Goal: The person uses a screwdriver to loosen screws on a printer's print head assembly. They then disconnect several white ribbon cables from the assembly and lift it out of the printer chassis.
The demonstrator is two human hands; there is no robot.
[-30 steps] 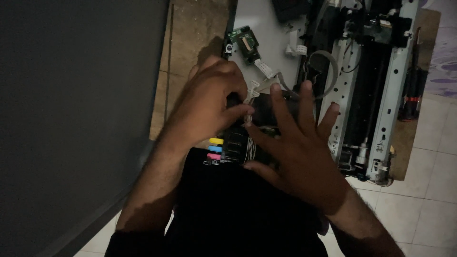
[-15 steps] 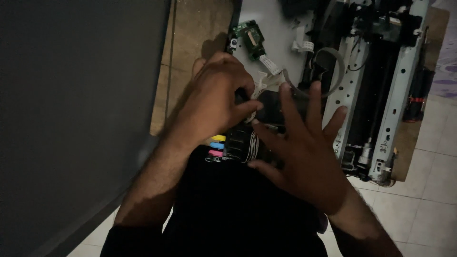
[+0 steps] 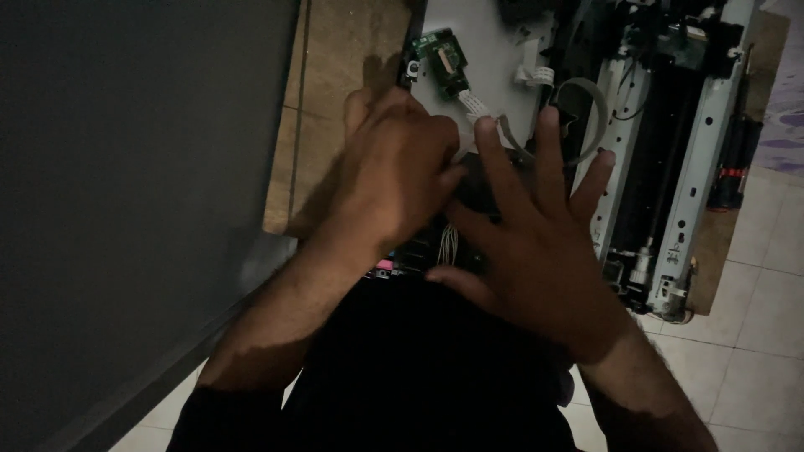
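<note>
My left hand (image 3: 394,176) is curled over the top of a black ink carriage block (image 3: 423,251) and grips its upper edge. Only a pink label (image 3: 383,266) of the block's coloured tabs shows under my wrist. My right hand (image 3: 536,243) lies flat against the block's right side, fingers spread, holding nothing. Just beyond my fingertips, a white ribbon cable (image 3: 473,105) runs from a small green circuit board (image 3: 440,54) on a white plate. A grey flat cable loop (image 3: 586,109) curves beside my right fingers.
A stripped printer frame (image 3: 670,125) with metal rails and rollers lies to the right on a brown board (image 3: 327,100). A dark screwdriver (image 3: 733,159) rests at the frame's far side. A grey panel (image 3: 126,209) fills the left; pale floor tiles (image 3: 770,318) show at right.
Both hands have shifted slightly up and right over the black block. The coloured tabs are now mostly covered by my left wrist. My right fingers have spread wider.
</note>
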